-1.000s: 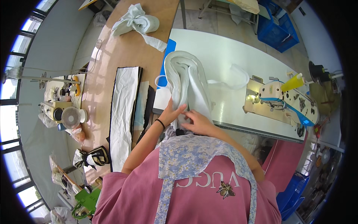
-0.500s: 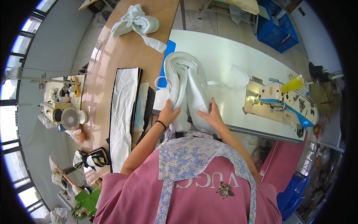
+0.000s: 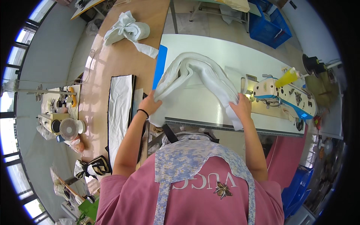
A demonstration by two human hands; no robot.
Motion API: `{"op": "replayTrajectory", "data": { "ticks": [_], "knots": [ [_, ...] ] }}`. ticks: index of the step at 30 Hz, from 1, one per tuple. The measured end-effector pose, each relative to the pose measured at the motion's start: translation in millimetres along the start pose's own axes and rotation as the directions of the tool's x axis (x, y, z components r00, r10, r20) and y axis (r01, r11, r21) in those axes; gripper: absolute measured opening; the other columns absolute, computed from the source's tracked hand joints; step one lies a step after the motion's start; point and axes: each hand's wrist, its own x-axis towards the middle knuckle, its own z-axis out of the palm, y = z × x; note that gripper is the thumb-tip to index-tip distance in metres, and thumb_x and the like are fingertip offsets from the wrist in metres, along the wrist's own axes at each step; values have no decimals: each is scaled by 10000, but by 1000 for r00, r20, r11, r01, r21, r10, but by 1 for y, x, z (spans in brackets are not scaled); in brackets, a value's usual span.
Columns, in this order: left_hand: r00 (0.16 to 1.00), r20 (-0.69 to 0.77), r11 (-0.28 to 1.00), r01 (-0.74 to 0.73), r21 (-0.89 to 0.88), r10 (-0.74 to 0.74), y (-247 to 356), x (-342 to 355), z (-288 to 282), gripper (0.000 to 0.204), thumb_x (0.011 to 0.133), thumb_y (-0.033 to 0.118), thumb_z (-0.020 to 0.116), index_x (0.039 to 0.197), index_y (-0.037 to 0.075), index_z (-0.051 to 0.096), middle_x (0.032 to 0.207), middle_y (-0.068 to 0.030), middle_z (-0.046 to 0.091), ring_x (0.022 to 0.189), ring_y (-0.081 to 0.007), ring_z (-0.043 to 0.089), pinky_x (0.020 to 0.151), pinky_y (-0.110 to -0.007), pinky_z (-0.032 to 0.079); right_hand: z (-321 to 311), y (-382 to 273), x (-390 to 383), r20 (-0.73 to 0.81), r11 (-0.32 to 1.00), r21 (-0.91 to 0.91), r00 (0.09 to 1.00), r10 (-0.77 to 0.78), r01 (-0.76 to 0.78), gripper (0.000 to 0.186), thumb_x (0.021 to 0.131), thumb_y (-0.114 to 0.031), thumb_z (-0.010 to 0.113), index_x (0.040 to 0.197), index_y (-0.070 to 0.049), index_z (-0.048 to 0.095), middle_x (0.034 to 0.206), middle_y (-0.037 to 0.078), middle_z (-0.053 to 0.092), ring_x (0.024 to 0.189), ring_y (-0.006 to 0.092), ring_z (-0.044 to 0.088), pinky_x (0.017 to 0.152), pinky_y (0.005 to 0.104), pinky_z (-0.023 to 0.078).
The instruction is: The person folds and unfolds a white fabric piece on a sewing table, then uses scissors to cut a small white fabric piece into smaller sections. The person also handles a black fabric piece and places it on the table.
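A thick stack of white fabric strips [image 3: 193, 62] arches across the white sewing table [image 3: 195, 99] in front of me, its two ends spread apart toward me. My left hand [image 3: 150, 104] is closed round the left end, near the table's left edge. The right end is gripped by my right hand [image 3: 240, 106], thumb on top, close to the sewing machine. Many thin layers show along the inner fold of the bundle.
The sewing machine [image 3: 275, 90] with a yellow thread cone [image 3: 288, 79] stands at the right. On the brown table [image 3: 112, 62] to the left lie a long white fabric panel with black edges [image 3: 120, 108] and a tied white roll [image 3: 137, 32]. A blue crate [image 3: 268, 28] sits beyond.
My hands have moved apart, the left one leftward and the right one rightward. The fabric stack has opened from a narrow folded loop into a wide arch.
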Motion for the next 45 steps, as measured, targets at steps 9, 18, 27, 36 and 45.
{"op": "replayTrajectory", "data": {
  "ticks": [9, 18, 27, 36, 45],
  "knots": [
    [997, 44, 989, -66, 132, 60, 3, 43, -32, 651, 714, 373, 550, 1285, 115, 376, 1047, -209, 589, 924, -348, 585, 786, -426, 463, -42, 6, -33, 273, 972, -32, 933, 233, -234, 734, 642, -436, 700, 1212, -57, 436, 1140, 171, 544, 1058, 295, 514, 927, 394, 320],
    [986, -136, 938, -49, 344, 101, 21, 119, -72, 561, 749, 234, 525, 1292, 215, 387, 1247, -114, 481, 1116, -330, 473, 936, -464, 361, -31, 31, -63, 184, 966, 70, 955, 232, -248, 722, 631, -400, 714, 1189, -36, 434, 1056, 171, 571, 991, 330, 534, 885, 403, 389],
    [744, -427, 814, -580, -32, 514, 73, 65, -14, 480, 782, 54, 511, 1254, 115, 452, 1210, -122, 500, 1104, -322, 458, 946, -400, 360, -29, 35, -74, 90, 980, 172, 992, 90, -104, 706, 629, -348, 722, 1199, -56, 426, 1073, 166, 563, 996, 323, 534, 837, 386, 434],
    [826, 350, 575, 39, -817, 441, 147, 14, 71, 582, 914, 321, 467, 1379, 58, 236, 1208, -144, 510, 1055, -215, 527, 850, -323, 448, -38, 32, -81, -55, 998, -57, 998, 24, -28, 638, 618, -199, 715, 1189, -120, 443, 1125, 74, 521, 989, 266, 500, 836, 366, 402],
    [776, 489, 570, 208, -795, 399, 180, 16, 92, 799, 846, 455, 538, 1395, 30, 141, 1228, -192, 466, 1065, -270, 525, 814, -353, 480, -36, 27, -96, -88, 998, -7, 994, 61, -62, 789, 604, -277, 737, 1273, -80, 368, 1183, 90, 484, 1071, 270, 464, 880, 408, 362]
  ]
}}
